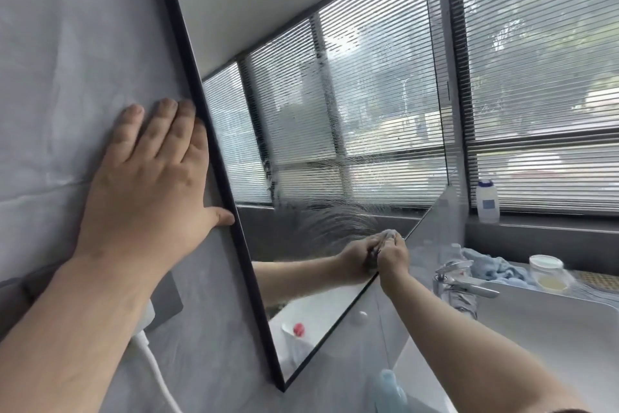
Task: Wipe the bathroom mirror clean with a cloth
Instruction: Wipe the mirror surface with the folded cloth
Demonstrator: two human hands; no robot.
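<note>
From my remote seat, I see the left hand (pixel 150 185) spread flat on the grey marbled wall (pixel 67 44). Its fingers are straight and lie alongside the left edge of the black-framed rectangular mirror (pixel 301 111), and the thumb tip touches the frame.

The right hand (pixel 393 257) reaches to the mirror's lower right edge, fingers curled round a pale grey cloth (pixel 388 232) pressed against the glass. Only a small bunch of the cloth shows above the knuckles, and the hand's reflection meets it in the glass.

Arcing wet streaks fan out on the glass just left of the cloth, and a hazy smeared band runs up the middle of the mirror. The glass reflects the slatted window blinds (pixel 536 44), which also hang directly to the right.

Below the right arm sits a white basin (pixel 552 329) with a chrome lever tap (pixel 465 282). Behind the tap, on the tabletop, lies a crumpled light blue towel (pixel 492 267), and just beside it stands a clear jar with a white lid (pixel 549 273). A white plastic bottle with a blue cap (pixel 487 200) stands on the window sill. A white cable (pixel 157 369) hangs down the wall under the left forearm.
</note>
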